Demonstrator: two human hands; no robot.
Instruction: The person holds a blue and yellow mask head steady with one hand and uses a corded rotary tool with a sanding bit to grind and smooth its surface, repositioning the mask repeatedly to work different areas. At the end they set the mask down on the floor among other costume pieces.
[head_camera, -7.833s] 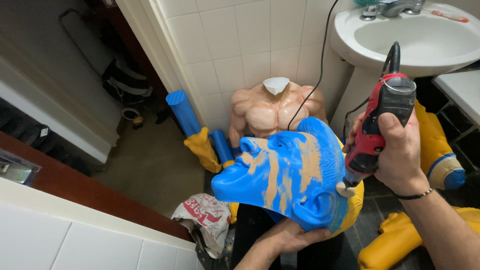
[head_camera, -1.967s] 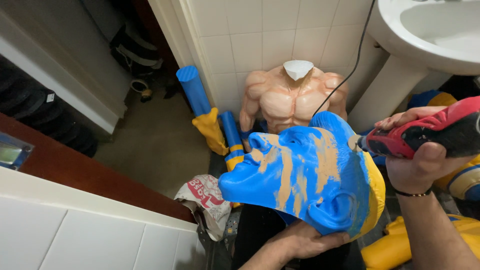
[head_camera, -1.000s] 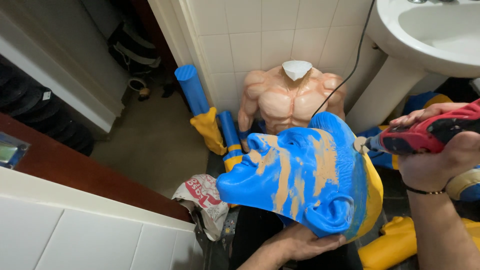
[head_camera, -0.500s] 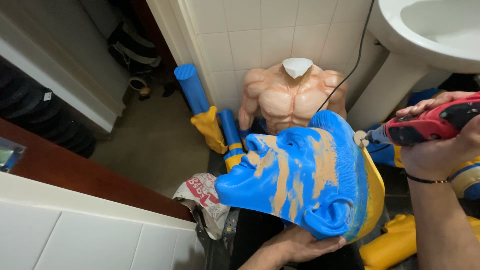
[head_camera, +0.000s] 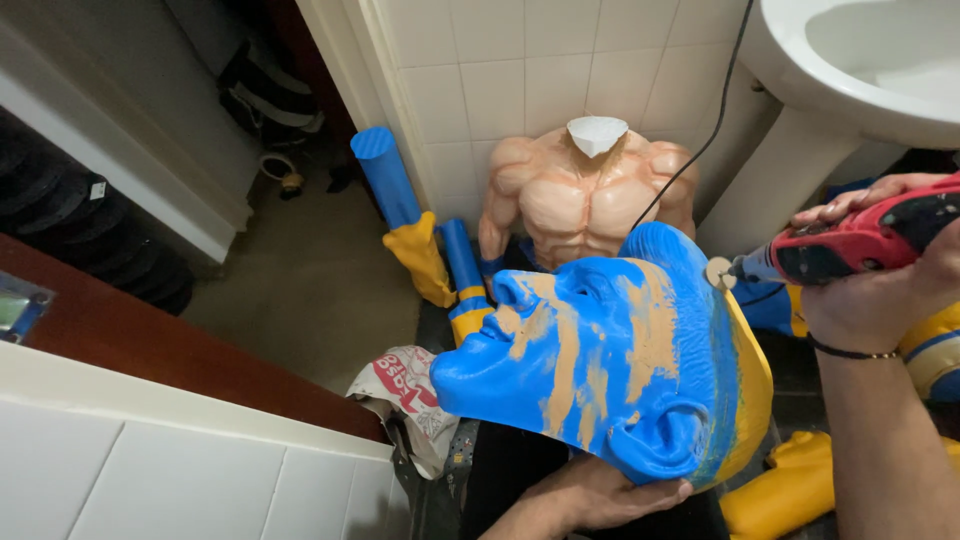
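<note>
Mid-frame, your left hand (head_camera: 590, 495) cups the blue head (head_camera: 610, 365) from below; your right hand (head_camera: 870, 290), at right, grips the red rotary tool (head_camera: 850, 243), disc at the crown. You're mid-sanding; keep the disc light and steady.

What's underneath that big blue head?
The left hand supports the blue head from below, with dark floor beneath. The palm and whatever lies directly under the head are hidden.

The big blue-painted moulded plastic head (head_camera: 610, 370) looks matt, its paint rubbed through to tan patches. The red plastic rotary tool (head_camera: 860, 240) is smooth with a slight sheen. Behind them, the white ceramic wall tiles (head_camera: 520, 90) and white ceramic basin (head_camera: 860, 70) are glossy.
</note>
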